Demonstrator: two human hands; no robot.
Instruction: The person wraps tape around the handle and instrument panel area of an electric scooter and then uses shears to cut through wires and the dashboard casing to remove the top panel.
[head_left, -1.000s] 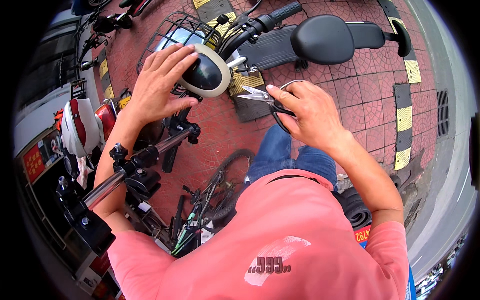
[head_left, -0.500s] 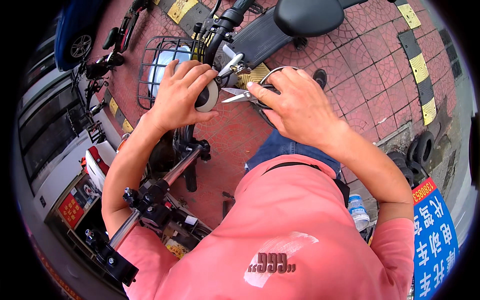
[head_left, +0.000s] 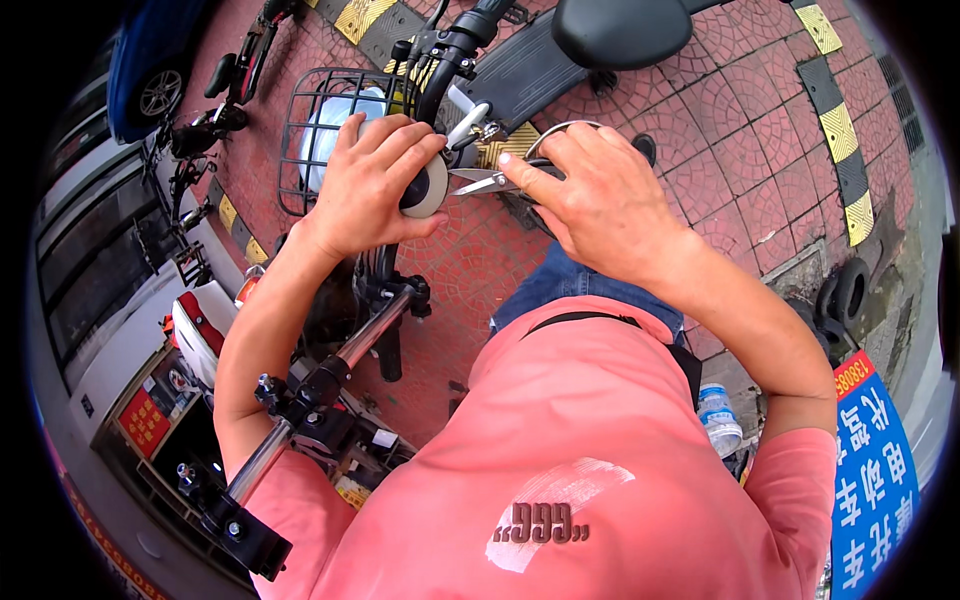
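Note:
My left hand [head_left: 375, 185] is curled over a round part with a pale rim and dark centre [head_left: 428, 190] at the scooter's front. Its thumb lies along the lower side, and the fingers hide much of the part. In my right hand [head_left: 605, 195] is a pair of scissors [head_left: 486, 184]. Their metal blades are parted, with the tips beside the pale rim. My right fingers cover most of the dark handles. A white lever [head_left: 468, 126] and a small metal fitting sit just above the blades.
Beyond my left hand is a black wire basket [head_left: 300, 130] with a pale bundle inside. The scooter's handlebar [head_left: 440, 85], footboard [head_left: 525, 75] and black seat [head_left: 620, 30] stand ahead. A metal bar with clamps [head_left: 330, 375] crosses at lower left. A blue sign [head_left: 870, 480] stands right.
The scissor blades have come slightly closer together. Both hands and the scooter sit a little further right in the picture; both grips look the same.

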